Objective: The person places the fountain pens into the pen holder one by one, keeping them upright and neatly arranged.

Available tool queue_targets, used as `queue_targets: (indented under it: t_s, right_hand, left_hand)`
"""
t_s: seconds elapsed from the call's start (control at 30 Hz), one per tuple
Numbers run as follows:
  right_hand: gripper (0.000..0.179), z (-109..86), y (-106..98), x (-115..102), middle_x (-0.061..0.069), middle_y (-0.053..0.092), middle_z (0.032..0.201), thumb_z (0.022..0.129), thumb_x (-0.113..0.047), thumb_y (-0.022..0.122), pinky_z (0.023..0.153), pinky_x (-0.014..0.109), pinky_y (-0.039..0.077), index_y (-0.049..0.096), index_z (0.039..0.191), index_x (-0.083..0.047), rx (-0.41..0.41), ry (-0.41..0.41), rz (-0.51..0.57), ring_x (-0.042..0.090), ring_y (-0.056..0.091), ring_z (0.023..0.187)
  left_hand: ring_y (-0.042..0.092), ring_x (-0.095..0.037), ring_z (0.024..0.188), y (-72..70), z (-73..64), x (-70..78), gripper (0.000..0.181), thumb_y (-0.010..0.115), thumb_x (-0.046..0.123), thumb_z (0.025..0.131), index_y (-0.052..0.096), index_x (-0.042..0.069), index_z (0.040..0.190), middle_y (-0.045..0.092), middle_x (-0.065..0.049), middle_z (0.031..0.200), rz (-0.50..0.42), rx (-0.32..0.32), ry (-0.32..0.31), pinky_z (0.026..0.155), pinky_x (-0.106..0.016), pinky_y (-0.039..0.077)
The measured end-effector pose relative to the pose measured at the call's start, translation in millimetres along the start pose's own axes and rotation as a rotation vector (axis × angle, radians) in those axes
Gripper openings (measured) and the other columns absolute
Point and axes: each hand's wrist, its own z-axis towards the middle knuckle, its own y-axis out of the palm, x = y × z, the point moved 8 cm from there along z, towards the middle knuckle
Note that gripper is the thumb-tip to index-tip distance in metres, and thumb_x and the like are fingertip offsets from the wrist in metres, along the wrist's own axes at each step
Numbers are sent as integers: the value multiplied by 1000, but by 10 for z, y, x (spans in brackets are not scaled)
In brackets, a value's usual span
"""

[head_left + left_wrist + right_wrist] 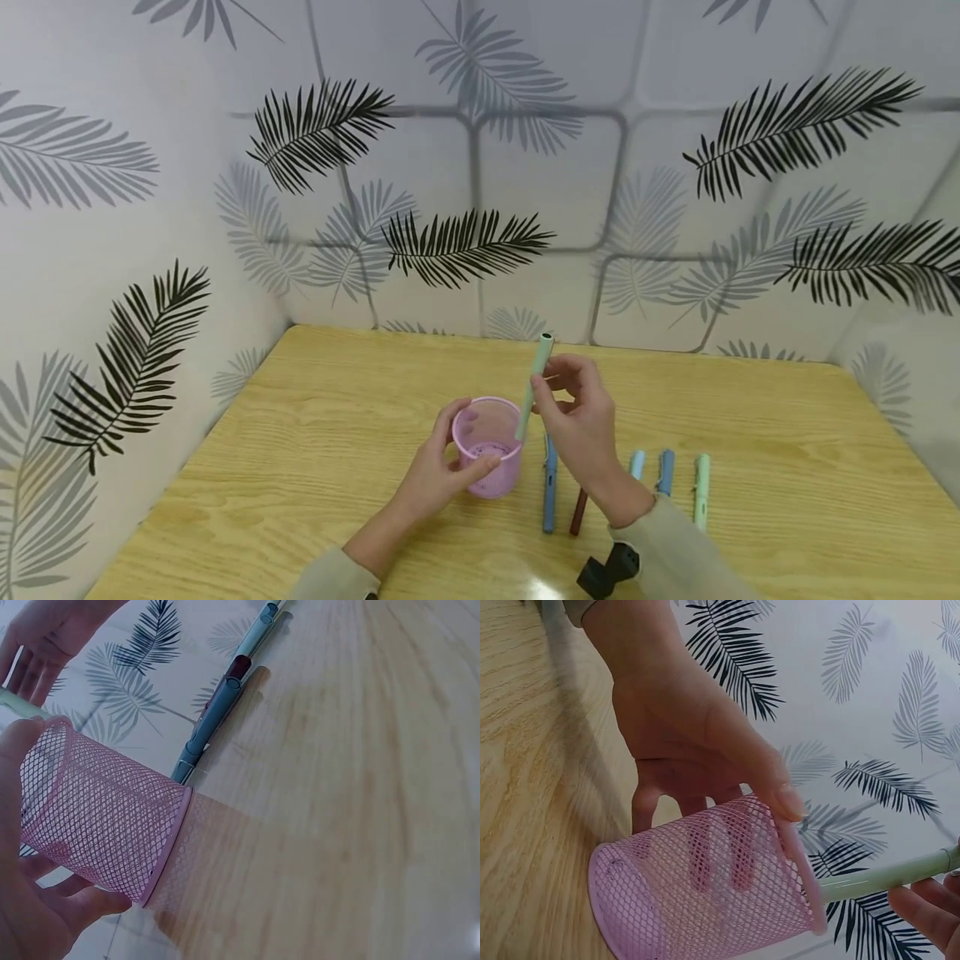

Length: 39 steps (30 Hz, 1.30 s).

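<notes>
My left hand (433, 481) grips a pink mesh pen cup (497, 482), thumb over the near side and fingers round the far left side. The cup stands upright on the wooden table, its open mouth facing up. Between thumb and fingertips, my right hand (587, 421) pinches a light green pen (537, 365) near its upper part. The pen leans a little, with its lower end at the cup's right rim. In the right wrist view the green pen (885, 876) overlaps the rim of the mesh cup (705, 881).
Right of the cup, a dark blue pen (550, 492) and a dark red pen (578, 512) lie on the table (337, 417). A light blue pen (637, 463), a blue pen (665, 472) and another green pen (702, 492) lie farther right. A leaf-patterned wall (540, 183) stands behind.
</notes>
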Motion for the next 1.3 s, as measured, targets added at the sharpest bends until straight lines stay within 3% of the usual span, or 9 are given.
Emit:
queue_targets:
  t_s: [0.17, 0.33, 0.43, 0.5, 0.6, 0.67, 0.83, 1.0, 1.3]
  right_hand:
    - [23, -58, 94, -70, 15, 59, 90, 83, 10, 61, 50, 25, 52, 50, 103, 6, -30, 57, -89, 24, 62, 72]
    - [24, -120, 123, -189, 20, 59, 88, 81, 12, 63, 56, 35, 54, 51, 102, 10, -58, 98, -193, 31, 62, 75]
    - [24, -159, 116, -162, 21, 59, 88, 81, 12, 63, 61, 41, 54, 51, 102, 11, -71, 139, -236, 32, 62, 77]
    - [22, -225, 107, -31, 17, 60, 89, 83, 8, 63, 64, 39, 54, 53, 102, 7, -87, 170, -251, 27, 62, 80]
    - [18, -336, 116, 161, 9, 61, 90, 84, 3, 64, 64, 34, 54, 57, 100, 1, -111, 169, -270, 20, 62, 82]
    - [15, -402, 130, 262, 5, 61, 90, 85, 1, 64, 64, 31, 54, 59, 98, -3, -125, 151, -278, 16, 61, 82]
    - [13, -451, 136, 262, 4, 61, 89, 84, 1, 64, 62, 29, 54, 60, 96, -3, -125, 122, -313, 16, 61, 80]
    - [12, -471, 63, 260, 4, 61, 89, 85, 1, 64, 62, 30, 53, 61, 96, -3, -122, 160, -353, 17, 60, 79]
    - [13, -521, -72, 242, 4, 61, 91, 86, 0, 63, 61, 31, 52, 61, 97, -6, -116, 191, -368, 19, 60, 78]
  left_hand:
    - [42, -33, 122, 30, -6, 25, 78, 73, 30, 81, 26, 26, 143, 42, -12, 137, -30, -26, 20, 89, -43, 46]
    - [41, -31, 124, 46, -15, 25, 79, 73, 30, 82, 25, 24, 144, 41, -9, 138, -40, -34, 9, 89, -41, 46]
    - [40, -34, 124, 41, -45, 125, 78, 72, 26, 82, 25, 19, 144, 41, -13, 138, -45, -37, 10, 90, -44, 45]
    - [40, -36, 125, 43, -53, 128, 78, 72, 25, 83, 25, 18, 144, 40, -14, 138, -40, -42, 14, 90, -46, 45]
    - [39, -36, 124, 30, -79, 117, 78, 72, 25, 83, 24, 19, 144, 40, -12, 138, -38, -42, 2, 91, -48, 43]
    - [41, -32, 123, 14, -82, 13, 77, 72, 29, 82, 25, 25, 143, 41, -8, 138, -30, -31, -1, 91, -47, 44]
    - [43, -31, 121, -31, -127, -2, 78, 73, 32, 81, 25, 27, 142, 42, -9, 137, -20, -21, 2, 89, -44, 46]
    - [42, -31, 121, -49, -137, 5, 81, 74, 34, 80, 25, 23, 143, 41, -10, 137, -13, -23, -2, 89, -43, 46]
    - [43, -33, 121, -88, -158, 38, 78, 75, 28, 79, 28, 26, 142, 42, -11, 137, -34, -21, 12, 88, -42, 47]
